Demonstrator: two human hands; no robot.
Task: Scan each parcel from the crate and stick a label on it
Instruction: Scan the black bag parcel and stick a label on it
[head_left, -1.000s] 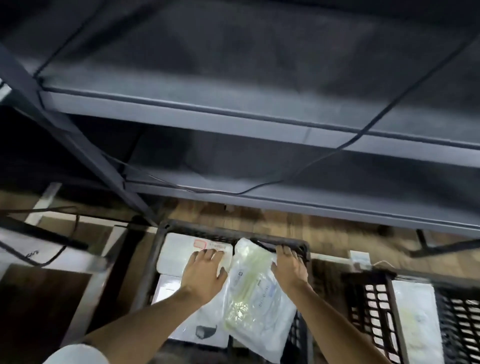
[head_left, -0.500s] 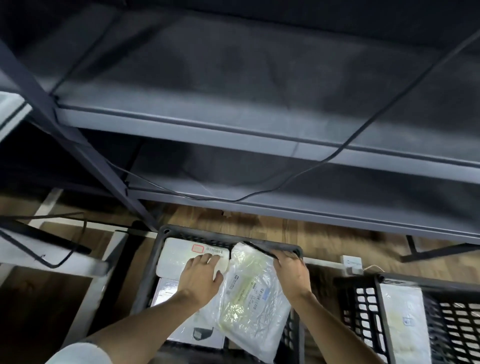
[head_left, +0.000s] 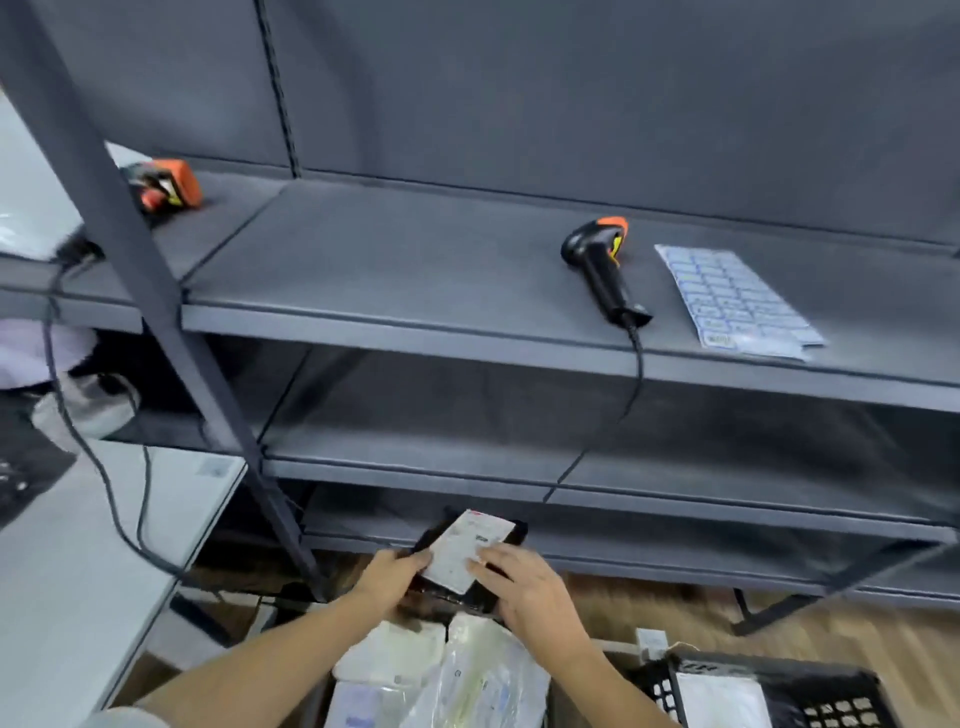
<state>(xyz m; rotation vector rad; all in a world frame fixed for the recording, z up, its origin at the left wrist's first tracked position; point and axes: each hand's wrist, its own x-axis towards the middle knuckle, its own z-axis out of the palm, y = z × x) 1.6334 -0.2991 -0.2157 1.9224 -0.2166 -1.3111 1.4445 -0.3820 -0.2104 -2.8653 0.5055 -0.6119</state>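
Parcel is out of the crate, held up at lower centre of the frame: dark flat pack with a white printed slip on top. Left hand grips its left edge, fingers curled around it. Right hand holds the right side, fingers lying over the slip and wrapped around the edge.

The scanner lies untouched on the shelf, right of centre, cord hanging off the front edge. The label sheet lies flat just to its right, nearly full as far as I can tell. So for this parcel, judged from here: picked, not scanned, not labelled.

More parcels sit directly below the hands at bottom centre, pale plastic bags, so plenty left. Second black crate at lower right holds a white packet; can't tell if that's the done pile.

Another orange device sits on the shelf at upper left, blurred, probably a second scanner.
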